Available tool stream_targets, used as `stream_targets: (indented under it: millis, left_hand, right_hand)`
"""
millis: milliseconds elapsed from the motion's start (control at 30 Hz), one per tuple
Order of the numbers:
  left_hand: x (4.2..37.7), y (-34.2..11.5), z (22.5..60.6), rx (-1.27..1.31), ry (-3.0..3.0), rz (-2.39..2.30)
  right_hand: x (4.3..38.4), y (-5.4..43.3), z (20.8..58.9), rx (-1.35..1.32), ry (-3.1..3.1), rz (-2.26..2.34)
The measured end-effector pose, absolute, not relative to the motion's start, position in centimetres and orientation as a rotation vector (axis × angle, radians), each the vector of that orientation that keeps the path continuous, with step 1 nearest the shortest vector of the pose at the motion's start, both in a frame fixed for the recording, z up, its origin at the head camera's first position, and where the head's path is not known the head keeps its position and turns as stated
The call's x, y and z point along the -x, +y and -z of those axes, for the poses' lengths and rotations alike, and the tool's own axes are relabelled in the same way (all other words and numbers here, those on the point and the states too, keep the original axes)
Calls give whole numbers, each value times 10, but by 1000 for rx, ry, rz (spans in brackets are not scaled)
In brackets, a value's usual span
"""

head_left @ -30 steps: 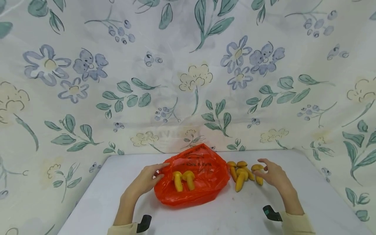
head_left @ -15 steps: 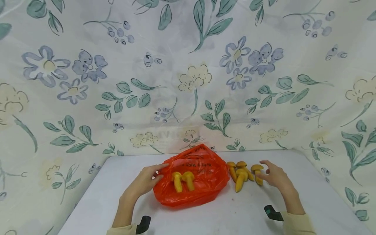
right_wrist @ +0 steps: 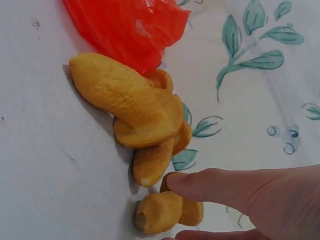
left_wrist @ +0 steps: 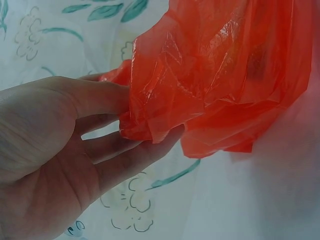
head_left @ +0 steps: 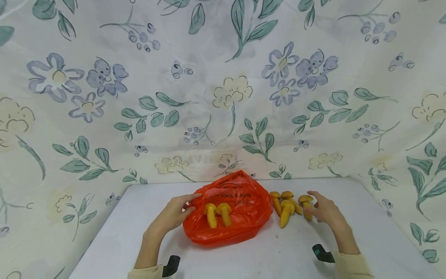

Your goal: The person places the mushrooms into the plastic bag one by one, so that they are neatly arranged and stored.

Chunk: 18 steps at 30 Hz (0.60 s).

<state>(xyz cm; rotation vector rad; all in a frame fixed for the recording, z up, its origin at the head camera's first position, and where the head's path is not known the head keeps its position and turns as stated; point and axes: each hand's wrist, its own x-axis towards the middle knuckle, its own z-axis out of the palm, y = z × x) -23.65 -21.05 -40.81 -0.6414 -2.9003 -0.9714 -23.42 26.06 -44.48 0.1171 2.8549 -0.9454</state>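
A red plastic bag (head_left: 240,224) lies with its mouth facing me, and two yellow mushrooms (head_left: 211,216) show inside it. My left hand (head_left: 172,211) holds the bag's left edge, its fingertips partly hidden by the plastic in the left wrist view. Right of the bag, several more yellow mushrooms (head_left: 286,213) lie in a cluster. A single mushroom (head_left: 306,207) stands apart from them. Close beside that one is my right hand (head_left: 327,209), thumb and fingers spread. In the right wrist view a fingertip (right_wrist: 182,185) overlaps this mushroom; I cannot tell whether it touches.
Everything rests on a white table (head_left: 278,255). A floral cloth (head_left: 223,97) hangs behind the table and along both sides. Dark printing marks the inside of the bag. Each wrist carries a black strap piece (head_left: 323,254).
My right hand has drawn slightly right, uncovering more of the single mushroom. The left hand and the bag stay where they were.
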Motion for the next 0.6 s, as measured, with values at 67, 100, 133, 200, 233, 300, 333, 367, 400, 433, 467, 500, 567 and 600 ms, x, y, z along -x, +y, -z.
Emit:
stream_targets:
  millis: [67,100,133,200,233,300,333,367,400,433,467,500,567,600]
  left_hand:
    - [237,-210,408,645,-2904,969]
    - [237,-210,407,643,-2905,967]
    - [237,-210,407,643,-2905,965]
    - [237,-210,406,642,-2902,962]
    - [237,-210,405,640,-2899,959]
    - [237,-209,404,627,-2898,957]
    - [237,-209,404,622,-2900,956]
    - [237,-209,404,619,-2902,955]
    - [237,-209,404,612,-2905,954]
    - [236,-208,405,610,-2908,957]
    - [236,-208,405,606,-2911,960]
    - [236,-208,406,601,-2913,964]
    - [236,-208,407,595,-2915,969]
    - [235,-208,407,590,-2915,973]
  right_hand:
    - [234,260,445,-118,2844,943]
    - [234,259,445,-120,2840,939]
    - [234,259,445,-119,2838,936]
    - [234,258,444,-122,2834,936]
    - [234,257,443,-123,2834,935]
    - [234,257,443,-125,2835,932]
    - [234,257,443,-125,2834,934]
    - [234,257,444,-125,2833,935]
    - [234,256,444,-124,2832,935]
    - [234,256,445,-123,2831,937]
    - [234,256,446,-121,2829,941]
    - [234,256,447,-117,2831,944]
    - [234,255,448,-112,2838,951]
    - [234,255,448,-113,2839,957]
